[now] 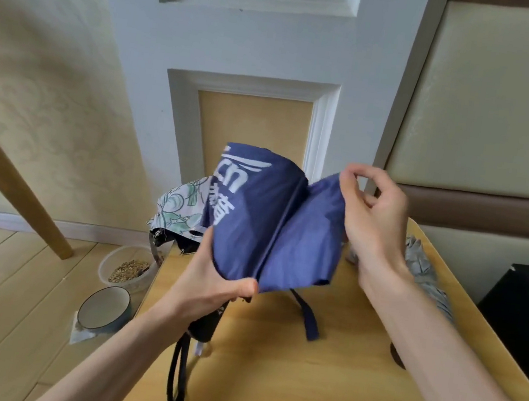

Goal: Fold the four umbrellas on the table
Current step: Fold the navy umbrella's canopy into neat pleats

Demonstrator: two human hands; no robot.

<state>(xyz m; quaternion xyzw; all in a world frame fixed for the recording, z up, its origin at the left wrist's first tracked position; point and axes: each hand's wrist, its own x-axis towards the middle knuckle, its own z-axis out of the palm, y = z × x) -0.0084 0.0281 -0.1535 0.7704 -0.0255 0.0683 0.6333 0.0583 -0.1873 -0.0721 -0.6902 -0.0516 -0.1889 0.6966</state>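
Holding the blue umbrella (252, 232), the left hand (212, 281) gripped its base, the right hand (372, 214) pinched its cloth; left of them, a tub (115, 253) held seeds.

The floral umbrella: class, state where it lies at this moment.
In the head view, the floral umbrella lies at the far left corner of the table, just behind and left of the raised navy umbrella.
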